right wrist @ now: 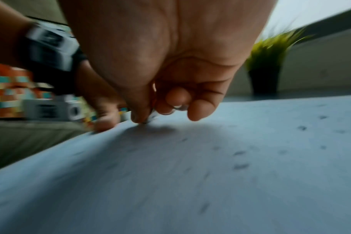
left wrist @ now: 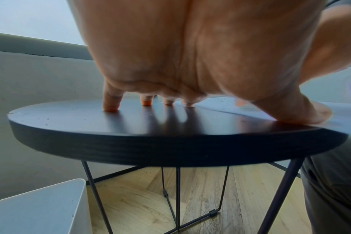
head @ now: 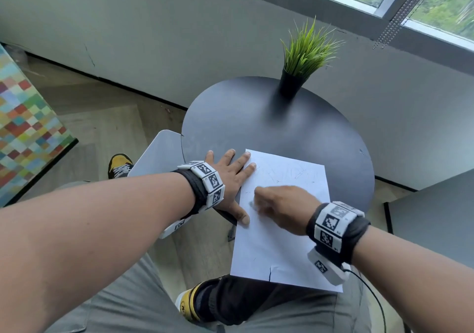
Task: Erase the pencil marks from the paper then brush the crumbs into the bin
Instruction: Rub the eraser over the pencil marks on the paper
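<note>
Head view: the left hand (head: 227, 176) lies flat, fingers spread, pinning the left edge of the white paper sheet (head: 282, 243) on the round dark table (head: 256, 117). Just right of it, the blurred right hand (head: 279, 208) rests curled on the sheet.

Left wrist view: straight fingertips (left wrist: 110, 106) press the tabletop.

Right wrist view: curled fingers (right wrist: 198, 110) pinch a small whitish eraser (right wrist: 151, 118) against the paper.

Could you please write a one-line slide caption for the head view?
Left hand steadies white paper sheet on round black table while right hand rubs it.
</note>
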The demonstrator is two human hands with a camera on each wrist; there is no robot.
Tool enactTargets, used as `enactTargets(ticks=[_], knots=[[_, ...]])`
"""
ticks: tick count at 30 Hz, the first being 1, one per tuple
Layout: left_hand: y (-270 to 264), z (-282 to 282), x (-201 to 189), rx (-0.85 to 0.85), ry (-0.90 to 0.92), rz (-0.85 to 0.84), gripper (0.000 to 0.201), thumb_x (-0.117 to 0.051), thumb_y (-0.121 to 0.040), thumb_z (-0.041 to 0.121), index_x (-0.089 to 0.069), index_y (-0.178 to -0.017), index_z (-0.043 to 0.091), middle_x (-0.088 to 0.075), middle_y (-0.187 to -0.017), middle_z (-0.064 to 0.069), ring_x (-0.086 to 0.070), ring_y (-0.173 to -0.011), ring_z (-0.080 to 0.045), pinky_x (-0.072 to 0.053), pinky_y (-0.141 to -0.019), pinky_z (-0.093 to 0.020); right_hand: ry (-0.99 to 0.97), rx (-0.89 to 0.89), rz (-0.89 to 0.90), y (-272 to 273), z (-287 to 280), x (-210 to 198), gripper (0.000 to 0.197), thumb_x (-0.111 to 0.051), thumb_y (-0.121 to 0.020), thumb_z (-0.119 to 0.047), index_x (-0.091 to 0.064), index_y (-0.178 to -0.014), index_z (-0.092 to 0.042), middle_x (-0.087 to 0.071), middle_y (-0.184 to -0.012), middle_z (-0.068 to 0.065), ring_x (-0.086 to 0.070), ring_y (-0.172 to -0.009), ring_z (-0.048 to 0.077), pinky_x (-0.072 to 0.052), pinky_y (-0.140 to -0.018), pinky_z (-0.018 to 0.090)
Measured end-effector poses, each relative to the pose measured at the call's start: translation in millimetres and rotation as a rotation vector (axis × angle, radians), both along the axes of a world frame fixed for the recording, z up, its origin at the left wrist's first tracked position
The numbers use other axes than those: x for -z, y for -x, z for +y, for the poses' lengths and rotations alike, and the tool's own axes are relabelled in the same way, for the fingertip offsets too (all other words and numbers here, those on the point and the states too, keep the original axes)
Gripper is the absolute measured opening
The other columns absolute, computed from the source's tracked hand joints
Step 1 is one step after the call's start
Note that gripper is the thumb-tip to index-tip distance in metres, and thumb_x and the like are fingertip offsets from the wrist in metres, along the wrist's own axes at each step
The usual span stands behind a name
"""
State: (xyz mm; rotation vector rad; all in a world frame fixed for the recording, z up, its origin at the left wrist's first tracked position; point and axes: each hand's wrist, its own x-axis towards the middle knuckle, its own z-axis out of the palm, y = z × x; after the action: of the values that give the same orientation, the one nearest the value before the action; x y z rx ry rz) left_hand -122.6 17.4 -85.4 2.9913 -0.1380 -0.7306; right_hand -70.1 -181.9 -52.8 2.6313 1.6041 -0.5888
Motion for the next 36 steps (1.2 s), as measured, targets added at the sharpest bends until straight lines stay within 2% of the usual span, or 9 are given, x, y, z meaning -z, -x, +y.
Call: enactTargets(ticks=[2, 6, 10, 14, 19, 23, 27, 32, 36], knots=[[-1.2, 0.1, 0.1, 0.001, -0.008, -0.002, 0.147, -0.046, -0.049, 0.105, 0.016, -0.158, 0.029, 0.026, -0.166, 0.005, 0.015, -0.153, -0.034, -0.008, -0.114, -0.072, 0.059, -0.077, 0.082, 9.9, -2.1, -2.4, 0.014, -0.044, -0.098, -0.041, -0.045, -0.098, -0.026, -0.060, -0.091, -0.005, -0.055, -0.083, 0.024, -0.048, -0.071, 0.040], [-2.7, -0.9, 0.7, 0.001, 0.002, -0.003, 0.146, -0.046, -0.049, 0.105, 0.016, -0.158, 0.030, 0.025, -0.166, 0.005, 0.015, -0.153, -0.034, -0.008, -0.114, -0.073, -0.026, 0.115, -0.025, -10.9, -4.5, -4.9, 0.019, -0.041, -0.097, -0.041, -0.045, -0.099, -0.022, -0.063, -0.094, -0.002, -0.057, -0.087, 0.028, -0.048, -0.072, 0.040], [-0.2, -0.8, -0.4, 0.001, -0.019, 0.001, 0.146, -0.045, -0.050, 0.105, 0.017, -0.158, 0.029, 0.026, -0.166, 0.005, 0.015, -0.153, -0.033, -0.008, -0.114, -0.072, 0.038, -0.075, 0.033, 15.0, 3.8, 1.5, 0.012, -0.045, -0.098, -0.036, -0.045, -0.099, -0.024, -0.060, -0.093, -0.005, -0.055, -0.083, 0.024, -0.048, -0.070, 0.041], [-1.9, -1.3, -1.3, 0.001, 0.002, -0.005, 0.145, -0.047, -0.050, 0.104, 0.015, -0.159, 0.030, 0.024, -0.166, 0.005, 0.014, -0.153, -0.033, -0.009, -0.113, -0.072, -0.025, 0.158, -0.082, -20.1, 5.3, -2.0, 0.018, -0.040, -0.098, -0.044, -0.041, -0.094, -0.026, -0.061, -0.091, -0.003, -0.057, -0.083, 0.028, -0.051, -0.069, 0.042], [0.0, -0.6, -1.3, -0.003, -0.001, 0.006, 0.146, -0.047, -0.050, 0.104, 0.016, -0.159, 0.030, 0.026, -0.166, 0.005, 0.015, -0.153, -0.034, -0.008, -0.114, -0.073, 0.065, -0.013, 0.020, 1.9, 12.7, -1.4, 0.020, -0.040, -0.099, -0.044, -0.043, -0.097, -0.024, -0.061, -0.091, -0.002, -0.055, -0.081, 0.027, -0.049, -0.069, 0.043], [-0.8, -2.0, -0.8, -0.004, -0.001, -0.005, 0.144, -0.048, -0.052, 0.103, 0.015, -0.159, 0.030, 0.024, -0.166, 0.005, 0.014, -0.153, -0.033, -0.007, -0.114, -0.073, -0.030, 0.262, -0.090, -19.4, 11.6, -3.1, 0.026, -0.036, -0.100, -0.045, -0.043, -0.097, -0.020, -0.063, -0.092, 0.004, -0.058, -0.084, 0.032, -0.051, -0.073, 0.041], [-0.1, -0.5, -1.0, -0.002, 0.007, -0.002, 0.144, -0.048, -0.052, 0.102, 0.015, -0.159, 0.029, 0.025, -0.166, 0.005, 0.015, -0.154, -0.033, -0.007, -0.114, -0.073, 0.031, 0.066, -0.016, 7.5, 23.0, 2.9, 0.011, -0.043, -0.097, -0.034, -0.037, -0.094, -0.025, -0.062, -0.092, 0.002, -0.059, -0.084, 0.032, -0.050, -0.067, 0.041], [0.0, -1.7, -0.4, -0.007, -0.001, -0.001, 0.144, -0.047, -0.053, 0.103, 0.016, -0.159, 0.029, 0.024, -0.166, 0.004, 0.015, -0.153, -0.034, -0.006, -0.114, -0.073, 0.014, 0.446, -0.100, -32.9, 17.9, -4.5, 0.026, -0.036, -0.100, -0.043, -0.043, -0.102, -0.018, -0.065, -0.104, 0.011, -0.060, -0.093, 0.035, -0.050, -0.079, 0.042], [0.2, -0.8, -0.1, -0.008, 0.013, -0.004, 0.145, -0.047, -0.052, 0.103, 0.016, -0.159, 0.028, 0.026, -0.166, 0.004, 0.016, -0.153, -0.033, -0.005, -0.114, -0.073, 0.004, 0.171, -0.047, -2.9, 25.8, -2.7, 0.017, -0.039, -0.099, -0.037, -0.042, -0.106, -0.022, -0.065, -0.103, 0.007, -0.060, -0.092, 0.034, -0.047, -0.071, 0.039]])
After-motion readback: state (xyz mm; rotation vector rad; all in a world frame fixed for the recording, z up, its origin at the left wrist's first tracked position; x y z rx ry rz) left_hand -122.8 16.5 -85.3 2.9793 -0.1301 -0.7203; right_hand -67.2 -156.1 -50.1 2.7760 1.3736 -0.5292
